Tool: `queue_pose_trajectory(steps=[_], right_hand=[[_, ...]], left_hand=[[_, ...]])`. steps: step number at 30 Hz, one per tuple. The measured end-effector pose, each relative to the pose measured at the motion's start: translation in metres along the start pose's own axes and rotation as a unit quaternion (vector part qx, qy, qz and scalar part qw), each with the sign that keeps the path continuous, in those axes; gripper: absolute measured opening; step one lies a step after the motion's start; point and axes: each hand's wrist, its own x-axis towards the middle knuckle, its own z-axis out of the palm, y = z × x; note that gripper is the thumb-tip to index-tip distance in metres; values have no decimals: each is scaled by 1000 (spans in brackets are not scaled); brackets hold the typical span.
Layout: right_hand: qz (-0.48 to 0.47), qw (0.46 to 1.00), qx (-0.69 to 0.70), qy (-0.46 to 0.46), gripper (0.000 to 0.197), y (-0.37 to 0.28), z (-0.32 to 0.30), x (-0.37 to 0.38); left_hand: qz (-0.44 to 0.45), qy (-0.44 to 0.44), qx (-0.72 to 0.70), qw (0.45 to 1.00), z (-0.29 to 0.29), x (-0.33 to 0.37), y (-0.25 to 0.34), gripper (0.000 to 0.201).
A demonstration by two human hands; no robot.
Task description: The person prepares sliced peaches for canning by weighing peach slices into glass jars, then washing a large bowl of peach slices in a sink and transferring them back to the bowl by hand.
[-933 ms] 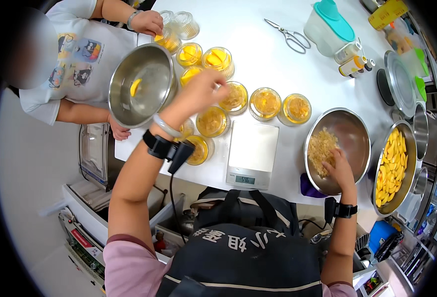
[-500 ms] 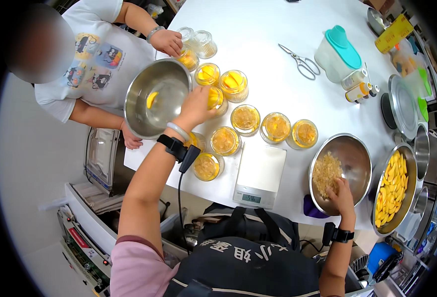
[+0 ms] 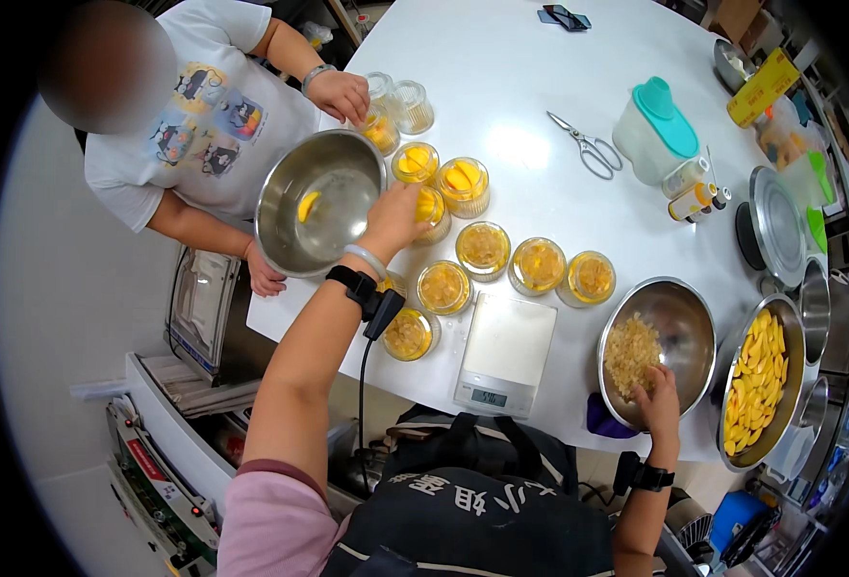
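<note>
The left hand (image 3: 392, 219) grips a jar (image 3: 431, 207) of yellow fruit beside the co-worker's tilted bowl (image 3: 318, 202); the right hand (image 3: 657, 389), fingers curled, digs into the bowl of chopped bits (image 3: 657, 346). Filling seems underway; next calls for steadying the jar.

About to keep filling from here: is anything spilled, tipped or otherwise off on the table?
No spill or tipped jar shows. One oddity: the large steel bowl is tilted up on its side at the table's left edge, propped by the other person's hand, with one yellow fruit slice inside. The left hand is on a filled jar beside it.
</note>
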Motion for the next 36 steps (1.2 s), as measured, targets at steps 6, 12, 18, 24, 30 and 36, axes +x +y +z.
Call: queue_pose_trajectory(steps=[6, 12, 18, 24, 30, 36], right_hand=[[-28, 998, -23, 55, 33, 3, 9, -2], [-28, 997, -21, 72, 29, 5, 12, -1], [-29, 995, -20, 89, 26, 5, 10, -4], [-45, 993, -15, 109, 25, -2, 6, -8], [-39, 992, 10, 119, 24, -11, 10, -13], [-61, 989, -11, 135, 24, -6, 14, -14]], left_hand=[[-22, -24, 13, 999, -2, 2, 3, 61], [-12, 0, 8, 1000, 3, 3, -2, 54], [-46, -22, 5, 999, 2, 5, -2, 64], [-37, 2, -20, 999, 3, -2, 1, 62], [32, 78, -12, 996, 8, -26, 6, 57], [135, 70, -63, 986, 15, -97, 40, 56]])
